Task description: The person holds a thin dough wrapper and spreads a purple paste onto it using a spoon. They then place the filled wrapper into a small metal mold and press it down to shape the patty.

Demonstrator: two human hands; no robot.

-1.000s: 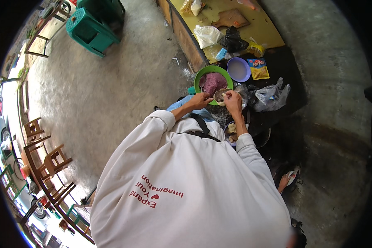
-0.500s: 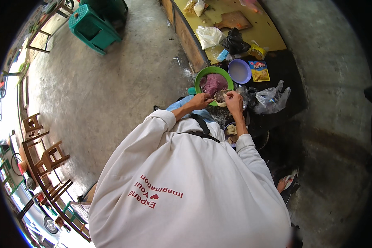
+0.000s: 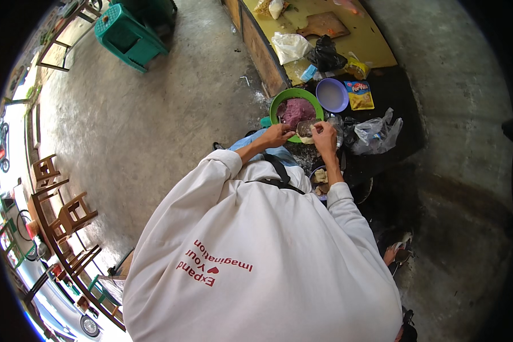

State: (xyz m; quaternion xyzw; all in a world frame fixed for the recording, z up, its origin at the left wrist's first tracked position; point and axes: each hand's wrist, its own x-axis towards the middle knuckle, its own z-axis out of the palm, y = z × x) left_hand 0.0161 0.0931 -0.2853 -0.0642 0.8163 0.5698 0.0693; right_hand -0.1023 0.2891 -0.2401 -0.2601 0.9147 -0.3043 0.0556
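Over the near rim of a green basin, my two hands hold a flat food piece, grey-brown on top with a pale edge below. My right hand pinches its right side between thumb and fingers. At its left edge, the fingertips of my left hand are drawn together; whether they grip it or a bit of the mixture I cannot make out. Inside the basin lies a mound of pinkish-purple mash. Beside my right forearm, partly hidden by it, a bowl holds several pale, lumpy pieces.
Past the basin stand a purple bowl of cloudy liquid and a yellow-blue packet. A clear plastic bag lies at right. The yellow tabletop carries a wooden cutting board, white bag and black bag. Green plastic stools stand far left.
The food piece has tilted and shifted slightly up over the basin's near side, showing more of its grey-brown face. Both hands stay close together at it.
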